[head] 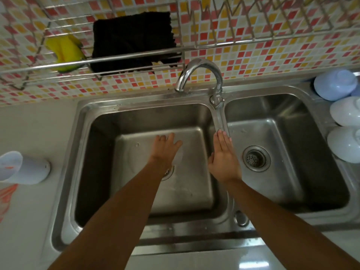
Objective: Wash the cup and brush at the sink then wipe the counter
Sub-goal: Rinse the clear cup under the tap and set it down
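A double steel sink (136,100) fills the middle of the view. My left hand (165,147) hovers over the left basin with its fingers spread and nothing in it. My right hand (224,154) is held flat above the divider, fingers straight, fingertips at the long faucet lever (220,117). The curved faucet (198,71) rises behind it. A pale blue cup (25,168) stands on the white counter (35,129) at the left. A dark cloth (132,39) and a yellow sponge (64,49) lie on the wire rack on the wall. No brush is visible.
Three pale bottles or containers (342,112) stand along the sink's right edge. The wire rack (233,41) runs across the tiled wall above the sink. A drain strainer (256,158) sits in the right basin. An orange-patterned item lies at the left edge.
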The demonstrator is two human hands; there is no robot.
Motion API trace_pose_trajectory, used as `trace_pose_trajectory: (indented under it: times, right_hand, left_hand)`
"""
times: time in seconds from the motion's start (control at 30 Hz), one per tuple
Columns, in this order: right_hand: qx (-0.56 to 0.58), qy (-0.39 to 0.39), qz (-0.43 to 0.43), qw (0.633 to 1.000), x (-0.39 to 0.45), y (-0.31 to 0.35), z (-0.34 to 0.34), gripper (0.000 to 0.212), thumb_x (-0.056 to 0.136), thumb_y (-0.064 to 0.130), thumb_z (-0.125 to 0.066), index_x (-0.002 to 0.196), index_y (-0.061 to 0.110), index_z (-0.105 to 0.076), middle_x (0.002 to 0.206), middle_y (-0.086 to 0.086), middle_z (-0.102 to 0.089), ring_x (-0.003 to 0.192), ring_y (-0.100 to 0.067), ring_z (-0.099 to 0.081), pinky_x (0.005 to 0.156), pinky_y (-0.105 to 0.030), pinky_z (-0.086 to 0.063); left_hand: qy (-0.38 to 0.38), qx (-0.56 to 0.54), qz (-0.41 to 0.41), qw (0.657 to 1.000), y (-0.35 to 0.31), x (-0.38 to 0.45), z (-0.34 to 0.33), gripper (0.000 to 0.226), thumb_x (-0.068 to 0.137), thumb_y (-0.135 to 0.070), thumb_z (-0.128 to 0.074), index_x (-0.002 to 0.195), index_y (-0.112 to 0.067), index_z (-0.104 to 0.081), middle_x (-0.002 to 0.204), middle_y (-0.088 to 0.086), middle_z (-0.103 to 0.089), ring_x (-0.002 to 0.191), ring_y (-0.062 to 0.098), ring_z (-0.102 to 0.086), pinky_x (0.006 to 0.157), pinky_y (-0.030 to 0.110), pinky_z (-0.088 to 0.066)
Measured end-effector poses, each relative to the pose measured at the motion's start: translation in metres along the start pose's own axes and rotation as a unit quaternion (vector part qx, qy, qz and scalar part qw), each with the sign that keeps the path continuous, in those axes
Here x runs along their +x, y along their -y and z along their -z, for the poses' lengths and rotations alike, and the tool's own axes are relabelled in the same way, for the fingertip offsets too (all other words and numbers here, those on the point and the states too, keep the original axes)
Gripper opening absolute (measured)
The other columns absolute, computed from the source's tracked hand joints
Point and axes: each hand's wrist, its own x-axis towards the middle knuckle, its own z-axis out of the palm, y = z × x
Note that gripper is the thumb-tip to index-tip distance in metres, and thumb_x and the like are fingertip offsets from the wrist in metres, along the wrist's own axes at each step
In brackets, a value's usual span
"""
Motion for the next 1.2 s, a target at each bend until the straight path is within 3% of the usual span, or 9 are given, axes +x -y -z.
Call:
trace_pose_trajectory:
  times: [0.2,0.3,0.43,0.5,0.63,0.73,0.9,1.03,1.2]
  right_hand:
    - [-0.014,0.007,0.004,1.0,0.0,0.001,0.002,0.07,0.089,0.019,-0.044,0.15,0.0,-0.018,0.157,-0.02,-0.017,0.148,-0.027,-0.009,0.12,-0.044,-0.015]
    - [-0.053,0.029,0.024,0.998,0.001,0.003,0.005,0.07,0.091,0.029,-0.041,0.15,0.002,-0.016,0.157,-0.02,-0.014,0.147,-0.031,-0.008,0.119,-0.048,-0.014]
    - [-0.123,0.084,0.145,0.978,-0.01,0.014,0.008,0.067,0.093,0.03,-0.047,0.149,0.004,-0.022,0.155,-0.019,-0.025,0.145,-0.033,-0.018,0.118,-0.051,-0.015]
    - [-0.153,0.099,0.186,0.965,-0.018,0.024,0.006,0.061,0.093,0.033,-0.04,0.147,0.006,-0.027,0.153,-0.017,-0.032,0.142,-0.034,-0.025,0.116,-0.051,-0.017]
    - [-0.122,0.126,0.137,0.975,-0.031,0.057,-0.002,0.062,0.095,0.038,-0.04,0.15,0.014,-0.024,0.157,-0.012,-0.023,0.145,-0.03,-0.018,0.117,-0.05,-0.004]
    - [-0.069,0.123,0.131,0.981,-0.037,0.103,-0.015,0.06,0.09,0.037,-0.044,0.143,0.01,-0.041,0.149,-0.016,-0.04,0.138,-0.035,-0.035,0.113,-0.057,-0.019]
    - [0.087,0.118,0.128,0.981,-0.044,0.211,-0.028,0.059,0.087,0.023,-0.065,0.139,0.005,-0.046,0.138,-0.019,-0.052,0.124,-0.039,-0.05,0.102,-0.053,-0.042]
    - [0.163,0.145,0.164,0.962,-0.029,0.303,-0.028,0.067,0.092,0.033,-0.061,0.149,0.013,-0.031,0.15,-0.01,-0.039,0.137,-0.028,-0.037,0.11,-0.036,-0.03]
    - [0.247,0.165,0.174,0.939,-0.002,0.405,-0.034,0.082,0.087,0.039,-0.068,0.152,0.017,-0.022,0.156,-0.003,-0.028,0.142,-0.02,-0.027,0.112,-0.027,-0.02]
  left_hand:
    - [-0.052,-0.153,0.068,0.985,0.006,-0.028,0.0,0.085,0.071,-0.043,-0.077,0.139,-0.025,-0.029,0.134,0.011,-0.036,0.114,0.029,-0.049,0.098,0.039,-0.038]
    - [-0.088,-0.252,0.118,0.957,0.012,-0.055,-0.008,0.085,0.07,-0.047,-0.076,0.138,-0.024,-0.03,0.13,0.009,-0.039,0.114,0.029,-0.05,0.099,0.04,-0.039]
    - [-0.125,-0.348,0.188,0.91,0.025,-0.099,-0.023,0.082,0.071,-0.049,-0.075,0.136,-0.024,-0.031,0.13,0.006,-0.042,0.116,0.028,-0.05,0.099,0.043,-0.039]
    - [-0.147,-0.387,0.224,0.882,0.037,-0.122,-0.031,0.084,0.069,-0.055,-0.074,0.135,-0.024,-0.032,0.131,0.006,-0.043,0.117,0.027,-0.049,0.1,0.044,-0.04]
    - [-0.208,-0.428,0.294,0.829,0.07,-0.173,-0.055,0.088,0.064,-0.064,-0.073,0.132,-0.02,-0.037,0.126,0.006,-0.05,0.113,0.025,-0.051,0.095,0.043,-0.046]
    - [-0.255,-0.474,0.327,0.777,0.098,-0.21,-0.071,0.088,0.064,-0.064,-0.073,0.133,-0.022,-0.04,0.127,0.002,-0.051,0.115,0.023,-0.048,0.097,0.041,-0.044]
    - [-0.316,-0.534,0.386,0.683,0.144,-0.263,-0.103,0.084,0.064,-0.061,-0.075,0.131,-0.023,-0.041,0.125,-0.001,-0.051,0.112,0.019,-0.047,0.095,0.034,-0.043]
    - [-0.313,-0.571,0.423,0.63,0.18,-0.293,-0.133,0.086,0.063,-0.06,-0.078,0.131,-0.026,-0.037,0.127,-0.005,-0.049,0.113,0.015,-0.046,0.097,0.033,-0.043]
    - [-0.306,-0.605,0.41,0.61,0.21,-0.312,-0.169,0.087,0.064,-0.05,-0.083,0.132,-0.027,-0.034,0.126,-0.006,-0.048,0.114,0.014,-0.048,0.095,0.029,-0.042]
